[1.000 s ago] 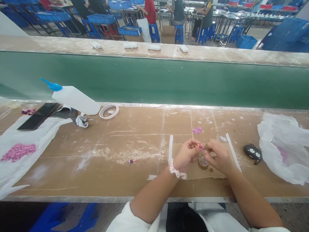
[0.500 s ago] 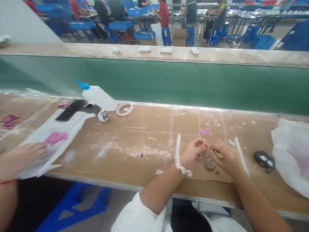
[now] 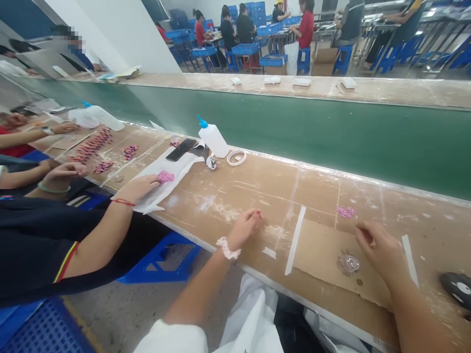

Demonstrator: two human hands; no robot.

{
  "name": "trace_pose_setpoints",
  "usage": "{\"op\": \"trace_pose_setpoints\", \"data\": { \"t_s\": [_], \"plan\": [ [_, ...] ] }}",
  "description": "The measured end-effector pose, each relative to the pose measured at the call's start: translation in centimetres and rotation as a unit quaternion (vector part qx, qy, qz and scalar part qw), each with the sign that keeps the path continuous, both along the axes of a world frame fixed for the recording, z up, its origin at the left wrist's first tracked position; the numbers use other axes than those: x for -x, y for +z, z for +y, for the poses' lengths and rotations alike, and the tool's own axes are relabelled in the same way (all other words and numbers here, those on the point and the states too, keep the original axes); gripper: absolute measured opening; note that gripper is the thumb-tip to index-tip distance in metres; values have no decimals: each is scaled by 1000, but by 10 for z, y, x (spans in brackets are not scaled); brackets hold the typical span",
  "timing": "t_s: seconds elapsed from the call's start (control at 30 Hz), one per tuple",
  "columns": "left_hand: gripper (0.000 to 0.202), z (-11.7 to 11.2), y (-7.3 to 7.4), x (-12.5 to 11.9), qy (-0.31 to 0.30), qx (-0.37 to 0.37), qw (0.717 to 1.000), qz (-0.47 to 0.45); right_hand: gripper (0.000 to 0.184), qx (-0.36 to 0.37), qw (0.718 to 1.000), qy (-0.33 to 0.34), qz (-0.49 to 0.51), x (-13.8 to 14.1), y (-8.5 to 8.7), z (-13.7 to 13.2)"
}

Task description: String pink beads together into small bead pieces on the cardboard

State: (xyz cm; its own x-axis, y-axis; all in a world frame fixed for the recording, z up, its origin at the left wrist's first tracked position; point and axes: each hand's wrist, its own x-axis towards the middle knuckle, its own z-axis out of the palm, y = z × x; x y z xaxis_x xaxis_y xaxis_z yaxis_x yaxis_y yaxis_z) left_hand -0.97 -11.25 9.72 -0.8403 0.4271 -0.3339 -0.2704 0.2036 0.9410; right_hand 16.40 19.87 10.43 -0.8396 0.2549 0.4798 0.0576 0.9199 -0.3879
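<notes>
The fingers [image 3: 256, 215] of the left hand [image 3: 246, 226] are curled narrowly, their tips set down on the bare tabletop [image 3: 221, 196], and nothing is seen held in them (anything very small would be hidden by the curl). A white scrunchie [image 3: 226, 247] is worn at that wrist. The fingers [image 3: 362, 231] of the right hand [image 3: 379, 245] are bent over the far part of a cardboard sheet [image 3: 316, 245], thumb close to forefinger; whether something is pinched there cannot be told. A small clear dish [image 3: 349, 264] is placed on the cardboard just beside this hand, not touched, and its contents cannot be made out. A little heap of pink beads [image 3: 346, 212] lies beyond the cardboard's far edge, near the right hand and well apart from the left. A white strip [image 3: 295, 233] is laid along the cardboard's left edge. No finished piece is seen near either hand and the heap lies ungathered, so the work is judged to be between pieces, with most of it left. Farther left, a glue bottle [image 3: 211, 137], a tape ring [image 3: 236, 157] and a phone [image 3: 180, 149] are grouped near a green belt [image 3: 312, 132], and a co-worker's hand [image 3: 138, 187] is rested on a white plastic sheet [image 3: 176, 169].
</notes>
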Motion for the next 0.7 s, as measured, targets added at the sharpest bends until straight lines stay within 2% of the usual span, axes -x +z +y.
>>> {"op": "trace_pose_setpoints", "data": {
  "t_s": [0.07, 0.17, 0.23, 0.3, 0.4, 0.53, 0.7],
  "plan": [
    [31, -25, 0, 9, 11, 120, 987, 106, 9, 16, 1000, -9, -11, 1, -1, 0],
    [28, -44, 2, 17, -72, 316, 922, 211, 10, 36, 999, -26, -24, 3, -3, 3],
    [33, -48, 1, 19, -116, 378, 886, 241, 10, 55, 997, -38, -38, 5, -7, 5],
    [36, -48, -3, 20, -142, 396, 870, 258, 10, 73, 995, -49, -56, 8, -11, 9],
    [37, -49, -8, 19, -162, 395, 861, 277, 10, 82, 991, -55, -86, 14, -22, 17],
    [39, -49, -9, 17, -169, 374, 868, 278, 14, 73, 991, -50, -101, 19, -33, 24],
    [36, -46, -5, 15, -211, 356, 871, 267, 22, 51, 990, -40, -125, 22, -34, 19]
  ]
}}
